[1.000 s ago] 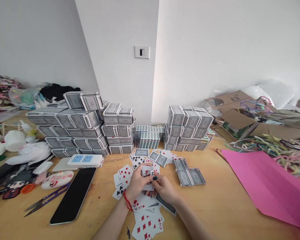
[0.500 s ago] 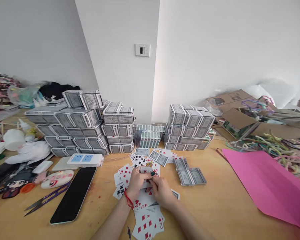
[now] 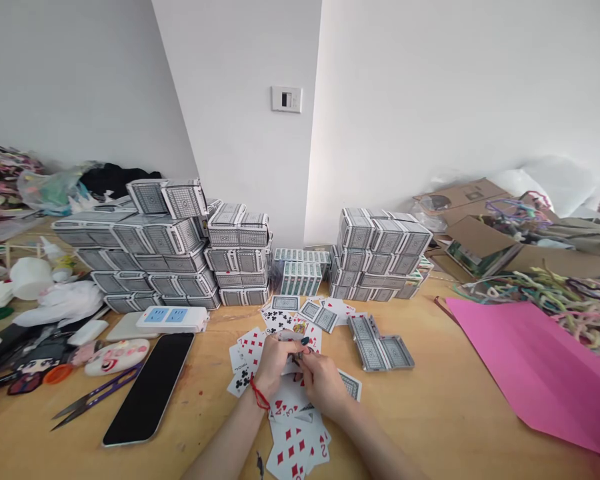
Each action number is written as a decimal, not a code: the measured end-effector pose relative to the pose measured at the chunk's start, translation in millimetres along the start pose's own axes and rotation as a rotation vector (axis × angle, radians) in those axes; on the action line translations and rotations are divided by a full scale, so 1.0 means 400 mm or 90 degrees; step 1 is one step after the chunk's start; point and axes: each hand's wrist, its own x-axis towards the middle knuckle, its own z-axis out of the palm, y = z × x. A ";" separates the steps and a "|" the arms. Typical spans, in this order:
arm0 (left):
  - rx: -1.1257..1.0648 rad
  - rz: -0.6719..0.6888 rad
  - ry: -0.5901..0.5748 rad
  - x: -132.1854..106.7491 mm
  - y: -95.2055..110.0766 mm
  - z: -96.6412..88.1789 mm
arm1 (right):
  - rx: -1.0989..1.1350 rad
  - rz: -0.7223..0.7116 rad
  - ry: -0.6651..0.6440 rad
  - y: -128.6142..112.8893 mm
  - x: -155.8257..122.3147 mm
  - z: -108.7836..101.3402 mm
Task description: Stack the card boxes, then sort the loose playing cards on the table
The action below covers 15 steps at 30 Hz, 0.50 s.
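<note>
My left hand (image 3: 275, 360), with a red cord at the wrist, is closed on a playing card (image 3: 291, 367), its thumb laid across the top. My right hand (image 3: 324, 381) pinches the same card from the right side, fingertips close to the left thumb. Much of the card is hidden by my fingers. Loose playing cards (image 3: 289, 448) lie face up beneath and in front of my hands. More cards (image 3: 279, 321) spread beyond them, some face down with a grey pattern (image 3: 285, 303). To the right rests a folded piece made of joined cards (image 3: 380, 343).
Stacked blocks of folded cards stand at the left (image 3: 150, 260) and right (image 3: 383, 257). Card boxes (image 3: 301, 277) sit between them. A phone (image 3: 150, 390), scissors (image 3: 97, 395) and a power strip (image 3: 173, 319) lie left. Pink paper (image 3: 535, 373) and coloured cords (image 3: 550, 303) are at the right.
My hands stay together over the cards. The right fingers have shifted slightly on the card, and the whole view has moved a little. Nothing has been put down.
</note>
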 end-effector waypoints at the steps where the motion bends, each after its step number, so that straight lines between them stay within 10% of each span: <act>1: 0.005 -0.001 0.002 0.000 0.000 0.002 | 0.043 0.022 -0.004 0.000 0.001 -0.002; 9: -0.079 0.036 -0.103 0.001 0.003 -0.009 | 0.434 0.182 -0.019 0.018 0.018 -0.027; 15: -0.134 0.069 0.012 0.016 -0.006 -0.022 | 0.522 0.199 0.019 0.029 0.031 -0.043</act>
